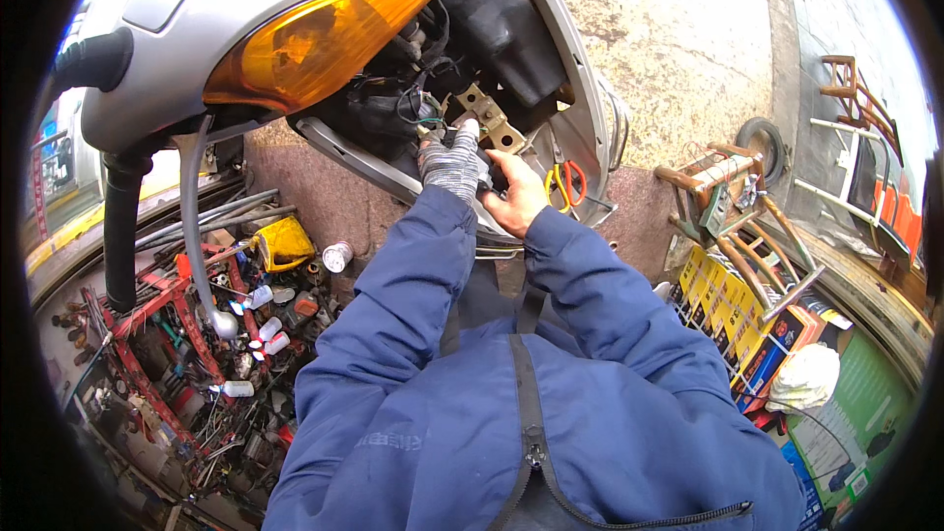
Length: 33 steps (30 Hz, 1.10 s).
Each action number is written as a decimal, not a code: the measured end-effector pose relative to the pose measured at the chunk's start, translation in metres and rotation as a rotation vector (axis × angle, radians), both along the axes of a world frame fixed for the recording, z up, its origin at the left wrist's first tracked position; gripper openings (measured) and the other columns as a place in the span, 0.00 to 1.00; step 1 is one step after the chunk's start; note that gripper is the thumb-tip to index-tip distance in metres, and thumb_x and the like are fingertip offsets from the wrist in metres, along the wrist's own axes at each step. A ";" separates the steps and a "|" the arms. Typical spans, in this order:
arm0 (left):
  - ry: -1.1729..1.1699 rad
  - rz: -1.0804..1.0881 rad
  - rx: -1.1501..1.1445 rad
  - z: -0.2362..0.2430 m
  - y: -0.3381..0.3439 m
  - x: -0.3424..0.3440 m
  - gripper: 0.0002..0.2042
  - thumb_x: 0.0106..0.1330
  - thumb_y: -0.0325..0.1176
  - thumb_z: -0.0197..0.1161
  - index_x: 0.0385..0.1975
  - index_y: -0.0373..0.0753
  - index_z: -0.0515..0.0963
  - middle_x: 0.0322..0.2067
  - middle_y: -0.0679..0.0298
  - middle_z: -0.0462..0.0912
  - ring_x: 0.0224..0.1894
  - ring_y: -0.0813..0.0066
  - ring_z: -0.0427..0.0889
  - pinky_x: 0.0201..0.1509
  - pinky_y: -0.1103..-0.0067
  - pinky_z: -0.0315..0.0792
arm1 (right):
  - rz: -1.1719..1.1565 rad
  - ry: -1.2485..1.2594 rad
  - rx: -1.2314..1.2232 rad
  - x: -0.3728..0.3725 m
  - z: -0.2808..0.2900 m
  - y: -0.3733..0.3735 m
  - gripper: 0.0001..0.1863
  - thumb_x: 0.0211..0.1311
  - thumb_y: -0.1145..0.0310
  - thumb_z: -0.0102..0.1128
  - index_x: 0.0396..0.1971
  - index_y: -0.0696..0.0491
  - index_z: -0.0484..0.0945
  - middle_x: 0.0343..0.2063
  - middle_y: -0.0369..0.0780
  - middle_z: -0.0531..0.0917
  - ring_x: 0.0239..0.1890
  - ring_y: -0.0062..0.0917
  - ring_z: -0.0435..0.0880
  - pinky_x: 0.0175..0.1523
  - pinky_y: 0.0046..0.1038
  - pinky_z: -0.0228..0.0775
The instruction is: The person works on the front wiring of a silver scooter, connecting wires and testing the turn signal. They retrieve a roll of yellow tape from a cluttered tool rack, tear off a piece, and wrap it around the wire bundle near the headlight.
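Both hands are inside the opened front of a silver scooter (157,98). My left hand (452,162), in a grey striped glove, is closed beside a bundle of thin wires (425,110); what it grips is hidden. My bare right hand (516,199) faces it with thumb and fingers curled round something small and dark that I cannot make out. Just beyond the fingers sits a tan metal bracket (484,116) with holes. Scissors with a yellow and a red handle (567,185) lie on the grey body panel (585,143) right of my right hand.
An orange light lens (320,44) and a black handlebar grip (123,226) overhang the left. Below them, tools and parts crowd a red frame (177,334), with a yellow container (285,244) near. On the right stand a worn wooden stool (723,182), a tyre (762,147) and yellow boxes (703,300).
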<state>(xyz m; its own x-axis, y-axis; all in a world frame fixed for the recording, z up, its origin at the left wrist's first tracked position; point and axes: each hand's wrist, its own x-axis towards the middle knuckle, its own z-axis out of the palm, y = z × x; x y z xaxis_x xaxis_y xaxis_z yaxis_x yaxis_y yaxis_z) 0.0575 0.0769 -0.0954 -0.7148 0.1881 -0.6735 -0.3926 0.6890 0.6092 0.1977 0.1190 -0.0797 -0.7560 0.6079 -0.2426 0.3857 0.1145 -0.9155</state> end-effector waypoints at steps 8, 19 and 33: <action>-0.010 0.002 0.205 0.035 0.008 0.013 0.20 0.53 0.38 0.72 0.40 0.32 0.75 0.31 0.58 0.82 0.28 0.70 0.81 0.32 0.76 0.78 | -0.016 0.217 -0.396 0.004 -0.022 0.010 0.28 0.47 0.77 0.64 0.53 0.58 0.70 0.44 0.45 0.79 0.48 0.29 0.78 0.57 0.27 0.67; -0.065 -0.015 0.547 0.013 0.007 0.024 0.15 0.57 0.21 0.64 0.45 0.35 0.75 0.40 0.59 0.81 0.38 0.74 0.82 0.44 0.78 0.78 | -0.214 0.281 -0.953 0.007 -0.040 0.032 0.30 0.52 0.73 0.65 0.57 0.58 0.67 0.42 0.37 0.79 0.41 0.20 0.77 0.47 0.22 0.68; -0.095 -0.085 0.406 -0.025 -0.002 0.013 0.21 0.55 0.23 0.64 0.50 0.33 0.71 0.43 0.59 0.81 0.42 0.72 0.80 0.48 0.77 0.74 | -0.429 0.039 -0.620 -0.015 -0.063 0.037 0.35 0.52 0.71 0.67 0.60 0.62 0.63 0.48 0.48 0.78 0.46 0.28 0.78 0.48 0.29 0.70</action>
